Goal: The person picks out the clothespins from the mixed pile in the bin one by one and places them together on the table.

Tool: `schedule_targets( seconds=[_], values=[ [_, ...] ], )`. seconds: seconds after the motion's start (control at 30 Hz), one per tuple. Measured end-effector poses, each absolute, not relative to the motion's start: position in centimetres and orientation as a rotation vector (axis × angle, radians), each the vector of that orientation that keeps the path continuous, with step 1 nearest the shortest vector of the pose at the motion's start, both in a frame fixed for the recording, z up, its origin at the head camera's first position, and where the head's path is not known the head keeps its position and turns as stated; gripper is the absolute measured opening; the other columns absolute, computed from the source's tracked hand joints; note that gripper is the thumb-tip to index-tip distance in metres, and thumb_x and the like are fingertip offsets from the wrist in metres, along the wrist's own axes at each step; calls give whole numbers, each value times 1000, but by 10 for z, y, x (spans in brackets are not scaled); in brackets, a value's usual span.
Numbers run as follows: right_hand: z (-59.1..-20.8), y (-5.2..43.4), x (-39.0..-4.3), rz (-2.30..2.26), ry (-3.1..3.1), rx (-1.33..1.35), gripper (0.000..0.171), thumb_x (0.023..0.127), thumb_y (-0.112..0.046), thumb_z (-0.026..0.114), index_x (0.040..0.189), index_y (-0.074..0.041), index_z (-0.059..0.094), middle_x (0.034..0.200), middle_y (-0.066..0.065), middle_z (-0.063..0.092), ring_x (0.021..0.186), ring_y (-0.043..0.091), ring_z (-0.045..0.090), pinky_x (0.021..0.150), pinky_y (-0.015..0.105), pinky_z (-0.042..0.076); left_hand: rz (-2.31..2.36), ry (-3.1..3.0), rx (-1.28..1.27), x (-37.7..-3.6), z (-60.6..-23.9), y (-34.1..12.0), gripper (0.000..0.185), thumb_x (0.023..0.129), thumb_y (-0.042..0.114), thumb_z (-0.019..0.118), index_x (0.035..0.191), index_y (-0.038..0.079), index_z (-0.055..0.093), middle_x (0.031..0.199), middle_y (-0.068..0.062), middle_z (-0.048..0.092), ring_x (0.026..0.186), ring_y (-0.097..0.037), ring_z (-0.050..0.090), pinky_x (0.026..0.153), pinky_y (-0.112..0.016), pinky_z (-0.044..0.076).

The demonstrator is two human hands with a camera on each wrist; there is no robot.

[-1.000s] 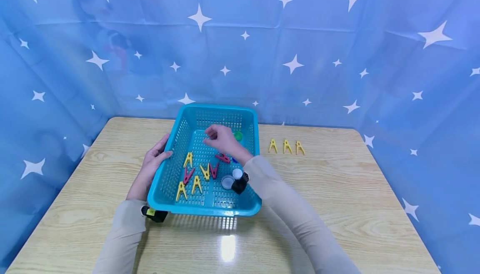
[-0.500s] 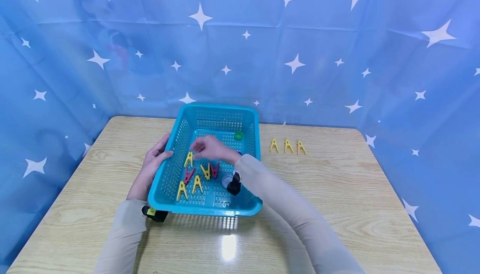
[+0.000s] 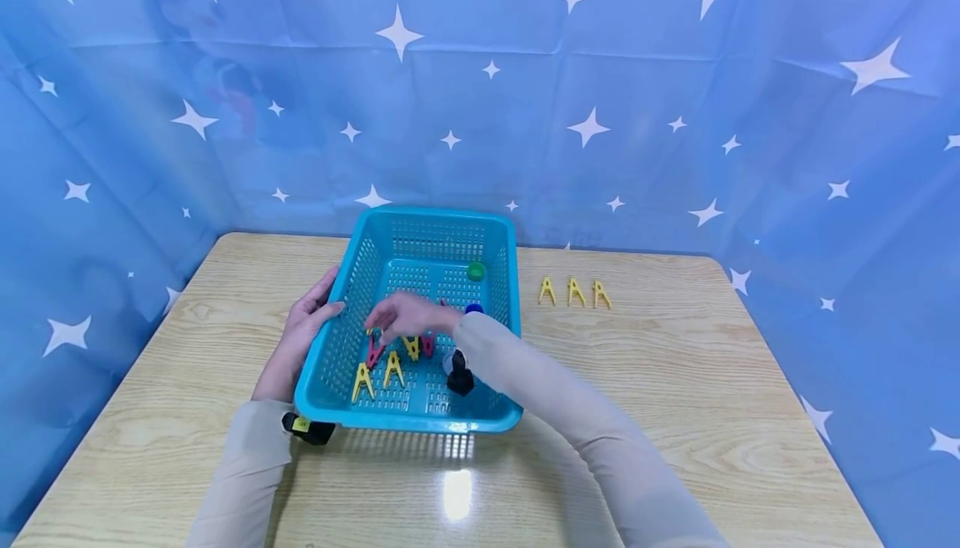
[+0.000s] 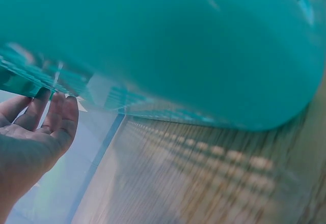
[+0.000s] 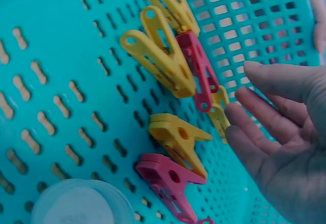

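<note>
From the head view we see our left hand (image 3: 300, 335) resting flat-fingered against the teal perforated plastic basket (image 3: 352, 277), probably steadying it. At the right wrist, our right hand (image 5: 285, 132) hovers spread and empty, fingertips just beside the small yellow plastic clothespin (image 5: 220, 111), seemingly reaching for it

My left hand (image 3: 303, 333) lies on the left, palm turned right, fingers straight and together, thumb pointing right. My right arm crosses in from the near right, its sleeve reaching to the wrist. My right hand (image 3: 408, 316) hovers low, palm down, its fingers (image 5: 265, 119) straight and slightly spread, holding nothing.
</note>
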State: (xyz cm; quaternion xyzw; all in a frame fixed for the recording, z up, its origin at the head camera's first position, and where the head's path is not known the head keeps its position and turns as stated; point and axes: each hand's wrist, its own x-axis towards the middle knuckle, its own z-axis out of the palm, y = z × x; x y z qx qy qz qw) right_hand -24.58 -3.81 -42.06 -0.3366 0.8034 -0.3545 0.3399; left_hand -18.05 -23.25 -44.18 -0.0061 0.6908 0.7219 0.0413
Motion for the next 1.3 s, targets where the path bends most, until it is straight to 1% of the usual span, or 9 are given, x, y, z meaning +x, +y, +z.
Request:
schedule_targets(
  seconds=[0.1, 0.17, 0.3, 0.4, 0.6, 0.87, 1.17, 1.3],
  values=[
    [-423, -41, -245, -888, 2111, -885, 32, 87, -2, 64, 119, -5, 64, 118, 6, 63, 109, 17, 57, 87, 24, 48, 2213, 2118, -17, -180, -442, -232, 60, 98, 13, 47, 151, 20, 19, 155, -10, 19, 137, -34, 25, 101, -52, 34],
    [-424, -42, -245, -865, 2127, -887, 32, 86, -2, 65, 118, -6, 64, 117, 4, 64, 107, 15, 57, 85, 23, 48, 2217, 2113, -21, -180, -443, -232, 60, 98, 14, 47, 151, 20, 20, 155, -9, 19, 137, -34, 26, 101, -52, 34],
    [-428, -43, -246, -823, 2153, -931, 32, 84, -3, 68, 116, -7, 66, 112, 3, 65, 98, 12, 57, 79, 20, 48, 2221, 2109, -21, -180, -443, -232, 60, 98, 15, 48, 151, 20, 21, 155, -10, 19, 137, -34, 25, 102, -51, 33],
    [-430, -43, -246, -786, 2161, -966, 32, 84, -2, 68, 115, -6, 67, 111, 4, 65, 94, 12, 57, 76, 19, 48, 2224, 2100, -18, -180, -443, -232, 60, 98, 14, 48, 151, 20, 21, 155, -10, 19, 138, -34, 25, 103, -51, 32],
    [-433, -43, -246, -771, 2165, -948, 34, 83, 2, 68, 116, -4, 65, 113, 9, 64, 98, 15, 59, 78, 18, 48, 2222, 2099, -18, -180, -443, -232, 60, 98, 13, 47, 151, 19, 19, 155, -9, 18, 138, -33, 24, 103, -51, 32],
    [-437, -44, -245, -685, 2194, -1024, 37, 82, 3, 68, 117, -5, 64, 110, 8, 63, 90, 11, 59, 73, 16, 48, 2219, 2114, 7, -181, -444, -232, 60, 99, 12, 46, 151, 18, 18, 155, -10, 19, 138, -32, 25, 103, -50, 32],
    [-440, -46, -246, -610, 2285, -1053, 30, 81, -4, 72, 110, -4, 66, 105, 8, 66, 97, 15, 59, 77, 16, 46, 2239, 2085, -11, -181, -444, -232, 60, 98, 15, 47, 151, 19, 19, 155, -9, 18, 138, -33, 24, 105, -51, 30],
    [-441, -45, -247, -597, 2317, -1065, 27, 81, -5, 73, 107, -4, 67, 102, 9, 67, 96, 16, 60, 77, 17, 47, 2242, 2080, -20, -181, -443, -231, 60, 98, 17, 49, 151, 20, 20, 155, -8, 18, 139, -33, 23, 105, -51, 29]
  ],
)
